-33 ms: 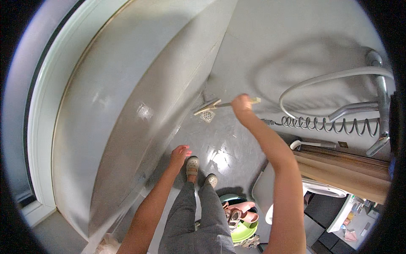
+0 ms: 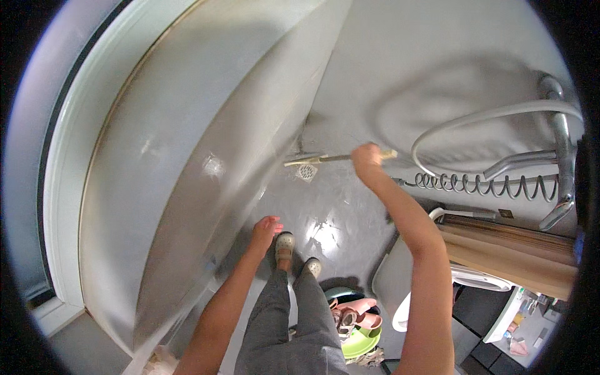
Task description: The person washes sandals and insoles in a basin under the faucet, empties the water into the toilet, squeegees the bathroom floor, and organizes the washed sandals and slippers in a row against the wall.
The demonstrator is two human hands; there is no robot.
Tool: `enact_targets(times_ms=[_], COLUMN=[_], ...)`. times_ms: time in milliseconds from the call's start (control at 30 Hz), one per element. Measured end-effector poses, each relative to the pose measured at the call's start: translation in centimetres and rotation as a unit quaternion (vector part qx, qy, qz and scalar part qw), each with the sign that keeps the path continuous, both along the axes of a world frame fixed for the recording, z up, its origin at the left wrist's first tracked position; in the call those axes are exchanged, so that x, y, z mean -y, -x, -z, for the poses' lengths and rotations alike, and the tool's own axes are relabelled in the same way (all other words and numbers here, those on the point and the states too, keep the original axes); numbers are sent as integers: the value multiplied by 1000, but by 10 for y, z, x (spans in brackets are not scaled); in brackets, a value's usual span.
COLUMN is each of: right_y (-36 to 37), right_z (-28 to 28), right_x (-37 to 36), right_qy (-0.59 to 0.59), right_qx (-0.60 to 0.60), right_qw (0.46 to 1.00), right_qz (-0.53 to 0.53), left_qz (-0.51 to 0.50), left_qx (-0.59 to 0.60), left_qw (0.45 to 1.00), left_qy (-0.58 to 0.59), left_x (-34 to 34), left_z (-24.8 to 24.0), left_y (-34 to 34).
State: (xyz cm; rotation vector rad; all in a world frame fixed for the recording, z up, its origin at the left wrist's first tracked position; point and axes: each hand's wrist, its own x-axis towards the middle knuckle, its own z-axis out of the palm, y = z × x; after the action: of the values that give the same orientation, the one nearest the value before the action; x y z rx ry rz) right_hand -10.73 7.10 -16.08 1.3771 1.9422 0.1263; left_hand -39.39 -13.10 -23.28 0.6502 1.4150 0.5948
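My right hand (image 2: 367, 156) is closed round the handle of a pale squeegee (image 2: 334, 157), held out ahead of me. The handle's end pokes out to the right of my fist, and the squeegee's head lies to the left, seen nearly edge-on. That head is at the far edge of a square floor drain (image 2: 306, 172), by the foot of the walls; whether it touches the floor I cannot tell. Lower and to the left, my left hand (image 2: 267, 231) hangs in the air above my shoe, empty, with its fingers loosely bent and apart.
A wet grey floor (image 2: 325, 234) shines around my clogs (image 2: 284, 244). At right are a coiled hose (image 2: 487, 185), metal pipes (image 2: 565, 150) and a white toilet (image 2: 390, 281). A tub of shoes (image 2: 359, 340) stands beside my legs. A window frame (image 2: 59, 187) curves along the left.
My right hand has shifted slightly to the right and down. The squeegee's head has turned from a slant to nearly edge-on. The left hand stays almost in place.
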Motion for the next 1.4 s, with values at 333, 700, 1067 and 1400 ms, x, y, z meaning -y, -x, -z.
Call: enact_targets(times_ms=[333,700,1067,1400], right_y=[-37,-53,-6,-175], right_z=[45,79,107,8], right_x=[47,82,166,259], right_qy=[91,72,94,-26], right_qx=[-197,-229,-290,7], right_qw=[920,897,870,931], right_qz=[327,370,387,364], left_qz=[27,36,44,68], left_qx=[25,5,8,44], left_qw=[999,999,999,996], left_qy=[2,17,9,22], left_x=[-9,-6,-5,1], left_z=[2,3,-8,-20], left_y=[-8,-9,-22,-64])
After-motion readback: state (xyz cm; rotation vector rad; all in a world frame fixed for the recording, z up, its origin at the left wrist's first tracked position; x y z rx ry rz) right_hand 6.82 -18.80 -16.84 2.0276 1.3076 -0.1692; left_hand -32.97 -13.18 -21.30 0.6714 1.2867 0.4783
